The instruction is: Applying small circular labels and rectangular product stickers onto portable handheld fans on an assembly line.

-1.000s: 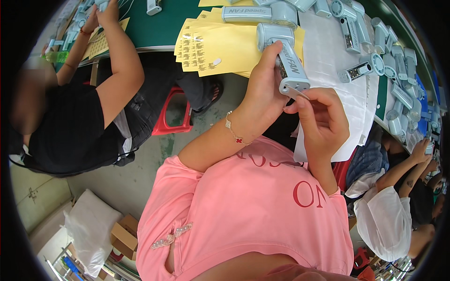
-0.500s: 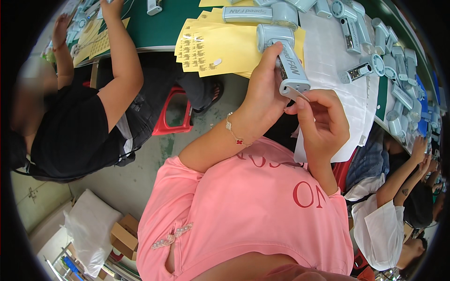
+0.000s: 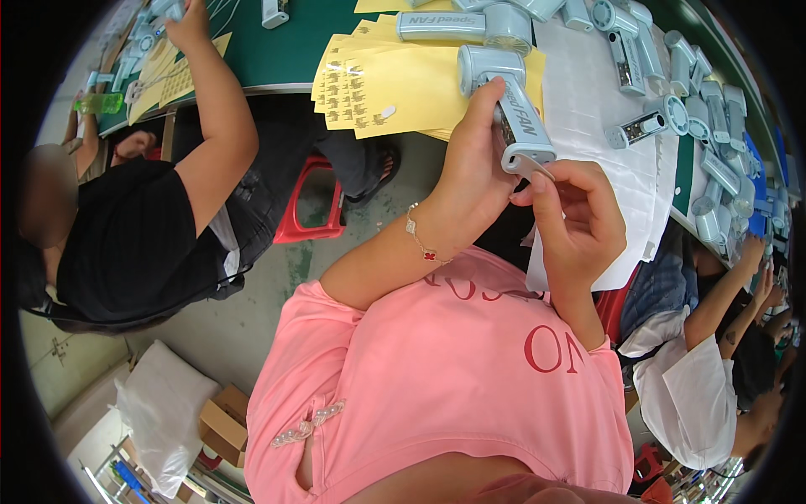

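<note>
A light blue handheld fan (image 3: 525, 122) is in my left hand (image 3: 466, 168), its round head pointing away and the handle's end toward me. My left thumb lies along the handle, and the other fingers are mostly hidden beneath it. At the handle's near end, my right hand (image 3: 583, 214) pinches a small, thin, pale sticker (image 3: 531, 163) between thumb and forefinger. One edge of the sticker seems to touch the fan's end face. Yellow label sheets (image 3: 411, 84) lie fanned out on the table just beyond my left hand, with a small white oval piece (image 3: 388, 111) on them.
Another fan (image 3: 441, 27) rests on the yellow sheets. White paper (image 3: 579, 84) covers the table to the right, with a fan with an open handle (image 3: 638, 130) on it. Many fans (image 3: 722, 126) are heaped farther right. Co-workers sit on both sides; a red stool (image 3: 311, 214) stands at left.
My hands and the fan have barely moved. The co-worker at left has lowered one hand from the table, and the co-worker at right has shifted arms and body.
</note>
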Demonstrator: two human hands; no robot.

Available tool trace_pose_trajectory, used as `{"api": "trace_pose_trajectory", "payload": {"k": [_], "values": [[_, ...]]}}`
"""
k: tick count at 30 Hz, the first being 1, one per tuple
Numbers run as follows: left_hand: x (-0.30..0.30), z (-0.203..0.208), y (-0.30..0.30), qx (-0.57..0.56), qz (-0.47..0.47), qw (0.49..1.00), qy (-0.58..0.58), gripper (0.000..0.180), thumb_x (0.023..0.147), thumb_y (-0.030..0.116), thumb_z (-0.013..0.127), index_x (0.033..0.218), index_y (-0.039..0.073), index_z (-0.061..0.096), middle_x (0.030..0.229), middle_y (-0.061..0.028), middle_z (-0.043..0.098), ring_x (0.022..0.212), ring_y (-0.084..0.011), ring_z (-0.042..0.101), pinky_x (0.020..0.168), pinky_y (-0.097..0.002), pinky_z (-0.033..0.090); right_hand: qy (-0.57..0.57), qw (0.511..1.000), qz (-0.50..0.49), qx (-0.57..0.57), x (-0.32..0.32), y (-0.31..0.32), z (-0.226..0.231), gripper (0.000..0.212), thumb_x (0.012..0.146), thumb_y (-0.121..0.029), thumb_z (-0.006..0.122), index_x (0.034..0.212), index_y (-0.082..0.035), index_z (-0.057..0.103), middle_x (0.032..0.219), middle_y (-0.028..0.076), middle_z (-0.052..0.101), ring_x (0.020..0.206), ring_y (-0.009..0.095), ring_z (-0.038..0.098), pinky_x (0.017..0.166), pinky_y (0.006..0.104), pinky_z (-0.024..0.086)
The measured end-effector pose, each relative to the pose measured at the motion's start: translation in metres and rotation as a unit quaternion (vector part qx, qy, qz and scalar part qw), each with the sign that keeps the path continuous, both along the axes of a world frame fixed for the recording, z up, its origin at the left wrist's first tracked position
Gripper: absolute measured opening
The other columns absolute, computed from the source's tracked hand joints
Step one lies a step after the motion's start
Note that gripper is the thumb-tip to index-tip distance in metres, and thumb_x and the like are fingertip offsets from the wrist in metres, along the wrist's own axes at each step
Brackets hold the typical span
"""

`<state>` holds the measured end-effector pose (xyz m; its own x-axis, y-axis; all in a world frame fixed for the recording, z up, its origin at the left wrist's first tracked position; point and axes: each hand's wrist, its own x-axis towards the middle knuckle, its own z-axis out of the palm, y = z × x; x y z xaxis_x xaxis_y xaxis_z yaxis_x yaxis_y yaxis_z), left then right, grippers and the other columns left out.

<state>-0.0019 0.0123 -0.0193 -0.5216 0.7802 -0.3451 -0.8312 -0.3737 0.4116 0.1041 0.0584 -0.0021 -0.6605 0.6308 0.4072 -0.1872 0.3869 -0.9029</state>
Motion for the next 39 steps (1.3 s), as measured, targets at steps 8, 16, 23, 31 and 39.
{"api": "trace_pose_trajectory", "payload": {"k": [8,16,23,31,39], "values": [[0.001,0.000,0.000,0.001,-0.001,1.000,-0.002,0.041,0.086,0.038,0.053,0.106,0.003,0.048,0.087,-0.0084,0.056,0.078,-0.0172,0.056,0.066,-0.0305,0.048,-0.002,1.000,-0.009,-0.001,-0.001,-0.001,0.000,0.010,0.078,0.008,0.061,0.087,0.007,0.057,0.082,0.011,0.058,0.067,0.014,0.062,0.059,0.0217,0.052],[0.005,0.001,0.001,0.003,0.066,0.997,0.028,0.040,0.086,0.037,0.053,0.108,0.004,0.046,0.087,-0.0085,0.055,0.076,-0.0171,0.055,0.065,-0.0295,0.047,-0.029,0.999,-0.026,0.028,0.002,-0.001,0.003,0.012,0.074,0.004,0.067,0.084,0.003,0.061,0.081,0.008,0.060,0.066,0.011,0.060,0.056,0.0211,0.051],[-0.001,0.002,-0.005,-0.021,0.077,0.994,0.080,0.038,0.087,0.035,0.052,0.106,0.003,0.048,0.088,-0.0087,0.056,0.075,-0.0171,0.054,0.060,-0.0307,0.046,-0.035,0.979,-0.136,0.148,-0.001,0.008,0.001,0.061,0.060,-0.005,0.082,0.108,-0.002,0.044,0.073,0.003,0.056,0.058,0.009,0.053,0.056,0.0189,0.043],[-0.035,0.019,-0.030,0.010,-0.129,0.989,0.071,0.045,0.089,0.038,0.045,0.112,-0.001,0.046,0.088,-0.0082,0.052,0.069,-0.0162,0.049,0.052,-0.0257,0.040,0.034,0.818,0.188,-0.543,-0.011,0.030,-0.008,0.018,0.093,-0.018,0.043,0.098,-0.002,0.048,0.062,0.003,0.042,0.051,0.013,0.045,0.046,0.0284,0.048],[-0.204,0.000,-0.028,-0.542,0.212,0.530,0.616,0.051,0.070,0.037,0.071,0.097,-0.001,0.051,0.091,-0.0168,0.061,0.082,-0.0291,0.060,0.069,-0.0360,0.048,-0.092,0.941,0.037,-0.323,0.021,0.043,-0.009,0.020,0.088,-0.012,0.051,0.105,-0.002,0.050,0.067,0.004,0.051,0.053,0.010,0.050,0.050,0.0252,0.049]]}}
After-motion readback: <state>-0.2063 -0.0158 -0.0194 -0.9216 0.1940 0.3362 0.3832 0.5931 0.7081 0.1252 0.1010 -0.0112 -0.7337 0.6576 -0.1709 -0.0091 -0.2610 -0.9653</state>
